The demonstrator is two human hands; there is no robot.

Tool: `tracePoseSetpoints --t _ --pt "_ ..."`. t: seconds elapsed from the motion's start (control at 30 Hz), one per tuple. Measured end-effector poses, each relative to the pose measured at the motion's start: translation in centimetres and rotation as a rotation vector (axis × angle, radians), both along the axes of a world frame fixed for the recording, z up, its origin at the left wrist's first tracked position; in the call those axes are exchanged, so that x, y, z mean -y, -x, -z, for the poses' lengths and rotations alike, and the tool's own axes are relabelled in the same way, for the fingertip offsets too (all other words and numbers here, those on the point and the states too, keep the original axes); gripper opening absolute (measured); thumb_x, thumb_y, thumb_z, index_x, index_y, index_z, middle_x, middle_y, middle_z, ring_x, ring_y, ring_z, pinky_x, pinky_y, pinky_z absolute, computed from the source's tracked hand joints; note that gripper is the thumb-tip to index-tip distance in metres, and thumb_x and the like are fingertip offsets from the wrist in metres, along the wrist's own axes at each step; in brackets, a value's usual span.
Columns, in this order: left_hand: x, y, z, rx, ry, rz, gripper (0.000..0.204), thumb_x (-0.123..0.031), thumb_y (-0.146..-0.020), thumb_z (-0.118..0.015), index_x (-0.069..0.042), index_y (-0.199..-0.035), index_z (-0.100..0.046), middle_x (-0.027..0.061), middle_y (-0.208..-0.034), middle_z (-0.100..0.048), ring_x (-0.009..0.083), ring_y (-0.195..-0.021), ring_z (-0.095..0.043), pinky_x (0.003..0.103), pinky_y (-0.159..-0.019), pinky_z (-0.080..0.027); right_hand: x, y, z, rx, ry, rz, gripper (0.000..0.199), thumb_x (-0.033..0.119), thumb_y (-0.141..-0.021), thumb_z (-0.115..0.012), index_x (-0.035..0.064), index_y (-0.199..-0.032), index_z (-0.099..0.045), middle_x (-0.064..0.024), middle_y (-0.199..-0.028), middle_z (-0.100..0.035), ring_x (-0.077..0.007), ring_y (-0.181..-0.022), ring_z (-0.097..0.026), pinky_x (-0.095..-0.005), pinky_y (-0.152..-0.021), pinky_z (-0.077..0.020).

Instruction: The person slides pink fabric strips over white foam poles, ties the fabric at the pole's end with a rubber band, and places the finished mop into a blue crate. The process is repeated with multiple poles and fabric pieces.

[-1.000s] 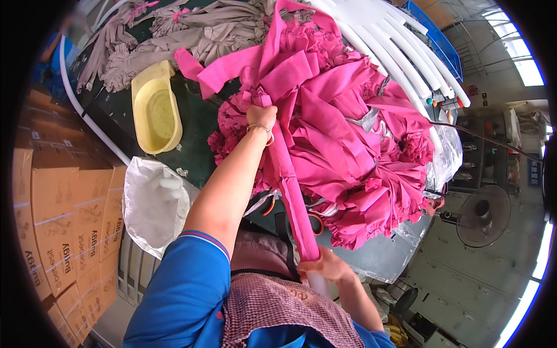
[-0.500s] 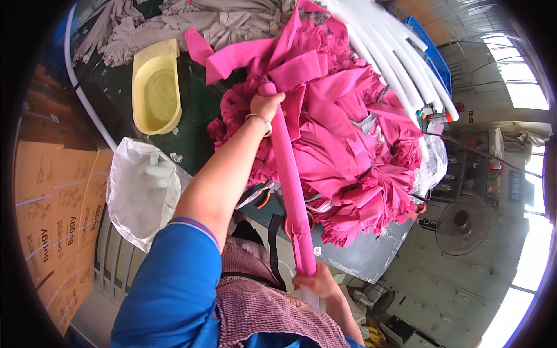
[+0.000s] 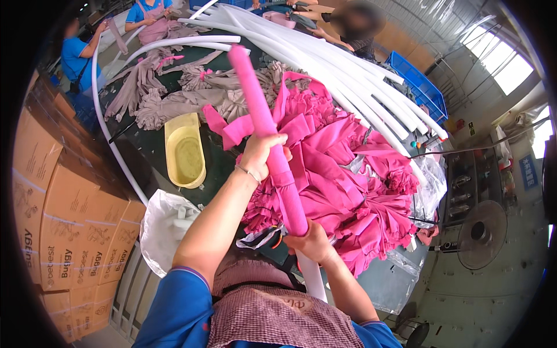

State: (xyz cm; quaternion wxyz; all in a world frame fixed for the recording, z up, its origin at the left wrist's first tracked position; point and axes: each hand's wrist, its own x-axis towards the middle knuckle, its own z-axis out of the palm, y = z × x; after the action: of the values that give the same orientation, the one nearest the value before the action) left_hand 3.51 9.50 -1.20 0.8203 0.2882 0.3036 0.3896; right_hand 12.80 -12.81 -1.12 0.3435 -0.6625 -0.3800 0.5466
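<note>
A long white foam tube [image 3: 312,274] slants up and away in front of me, its lower end bare. Over its upper length fits a pink fabric sleeve [image 3: 252,87], bunched a little between my hands. My left hand [image 3: 264,153] is wrapped round the sleeved part about midway. Lower down, my right hand [image 3: 312,242] closes round the tube at the sleeve's near edge. Behind and to the right of the tube lies a big heap of pink fabric sleeves [image 3: 342,174] on the dark green table [image 3: 377,284].
Long white foam tubes [image 3: 348,75] lie across the far right. Grey-beige fabric strips [image 3: 191,98] and a yellow tub [image 3: 187,153] are to the left, with a white bag [image 3: 159,223] nearer. Cardboard boxes [image 3: 75,232] are stacked at left. Co-workers [image 3: 81,55] stand beyond the table.
The sleeved tube has swung upward and away, its far end now above the heap. Both hands rose with it, the right one moving nearer the left. The view has tilted up, showing co-workers.
</note>
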Motion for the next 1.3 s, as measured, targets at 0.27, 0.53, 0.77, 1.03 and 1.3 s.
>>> tracePoseSetpoints --t 0.27,0.53,0.77,1.03,1.3 --pt "-5.3 -1.8 -3.2 -0.131 -0.091 0.019 0.013 -0.010 -0.079 -0.066 -0.005 -0.080 -0.054 0.0056 -0.064 -0.052 0.0196 -0.056 -0.056 0.038 -0.053 -0.049 -2.8 -2.1 -4.8 -0.269 0.011 -0.111 0.016 0.012 -0.082 -0.069 -0.0005 -0.088 -0.061 -0.0116 -0.071 -0.066 -0.0212 -0.057 -0.065 -0.0337 -0.054 -0.0548" --pt "-7.4 -1.9 -3.5 -0.016 -0.105 -0.326 0.015 -0.007 -0.077 -0.066 -0.003 -0.077 -0.052 0.0076 -0.061 -0.051 0.0232 -0.050 -0.054 0.039 -0.047 -0.047 -2.4 -4.5 -3.4 -0.349 0.019 -0.136 0.023 0.016 -0.080 -0.074 -0.0001 -0.092 -0.062 -0.0080 -0.070 -0.065 -0.0160 -0.059 -0.064 -0.0297 -0.052 -0.0524" --pt "-12.1 5.5 -3.4 -0.125 -0.119 -0.359 0.019 -0.016 -0.082 -0.066 -0.008 -0.074 -0.050 0.0023 -0.064 -0.049 0.0189 -0.058 -0.049 0.034 -0.059 -0.045 0.3 -6.8 -3.3 -0.144 0.076 -0.322 0.025 0.006 -0.079 -0.070 -0.0015 -0.100 -0.060 -0.0054 -0.072 -0.064 -0.0134 -0.056 -0.063 -0.0272 -0.054 -0.0514" --pt "-10.3 15.3 -4.7 -0.860 -0.822 -1.067 0.050 -0.020 -0.078 -0.080 0.003 -0.112 -0.052 0.0108 -0.099 -0.059 0.0268 -0.087 -0.061 0.039 -0.082 -0.051 -1.8 -10.5 -1.7 0.447 -0.425 -0.204 0.054 0.036 -0.073 -0.078 0.0004 -0.109 -0.061 -0.0214 -0.094 -0.065 -0.0331 -0.088 -0.064 -0.0383 -0.079 -0.0497" --pt "11.0 4.1 -6.8 -1.122 -1.945 0.646 0.058 -0.032 -0.069 -0.078 -0.009 -0.117 -0.056 0.0099 -0.103 -0.061 0.0316 -0.094 -0.062 0.042 -0.080 -0.050 -2.5 -7.6 -3.7 0.166 -0.408 -0.471 0.040 0.033 -0.086 -0.070 -0.0021 -0.104 -0.061 -0.0106 -0.089 -0.066 -0.0182 -0.081 -0.060 -0.0337 -0.077 -0.0492"
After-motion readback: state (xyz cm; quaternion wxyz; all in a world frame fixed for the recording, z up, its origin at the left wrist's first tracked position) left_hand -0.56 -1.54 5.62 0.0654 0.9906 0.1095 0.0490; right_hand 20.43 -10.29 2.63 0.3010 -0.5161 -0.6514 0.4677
